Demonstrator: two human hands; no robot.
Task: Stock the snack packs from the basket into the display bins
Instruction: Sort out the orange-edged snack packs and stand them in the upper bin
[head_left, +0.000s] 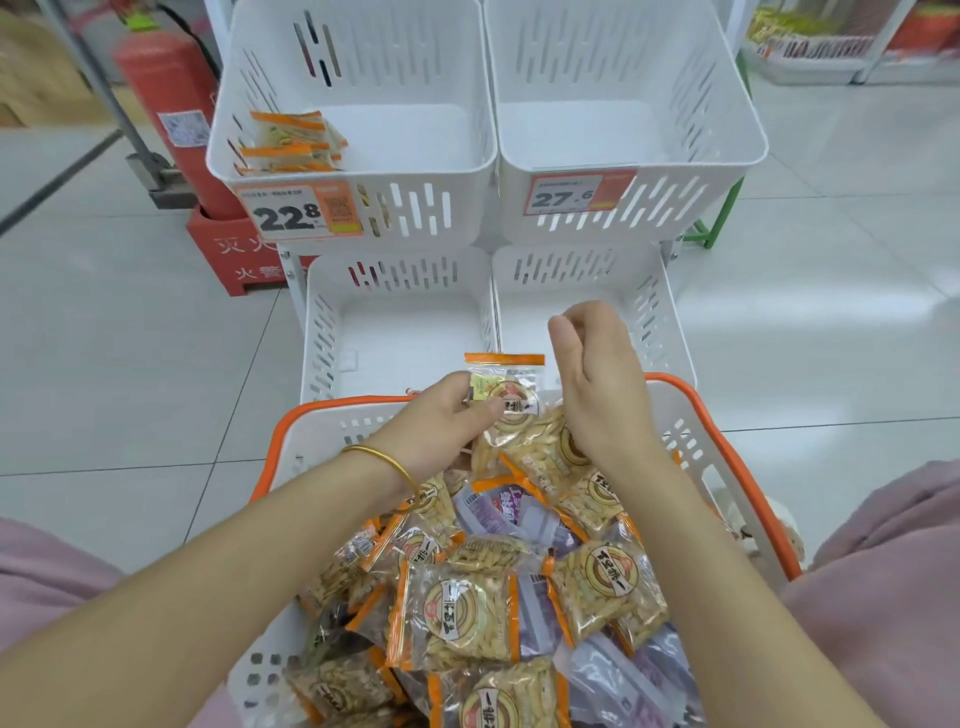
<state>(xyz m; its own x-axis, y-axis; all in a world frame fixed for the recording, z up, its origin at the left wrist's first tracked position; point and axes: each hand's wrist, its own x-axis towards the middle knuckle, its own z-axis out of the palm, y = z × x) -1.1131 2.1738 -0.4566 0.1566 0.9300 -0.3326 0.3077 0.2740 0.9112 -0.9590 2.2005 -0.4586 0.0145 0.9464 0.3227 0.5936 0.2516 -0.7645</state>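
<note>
A white basket with an orange rim (727, 431) sits between my knees, full of orange-edged snack packs (457, 618) and some purple packs (498, 512). My left hand (441, 426) pinches one orange-edged pack (506, 387) and holds it upright over the basket's far end. My right hand (597, 379) hovers beside that pack with fingers relaxed, holding nothing. Four white display bins stand ahead. The upper left bin (467, 156) holds a few orange packs (291, 143) in its left corner. The upper right bin (748, 140) and both lower bins (322, 332) (660, 312) hold nothing.
Price tags reading 22.8 (296, 210) and 27.6 (576, 193) hang on the upper bins. A red fire extinguisher (171, 104) in a red stand is to the left of the bins. White tiled floor surrounds the rack; another shelf (810, 47) stands at far right.
</note>
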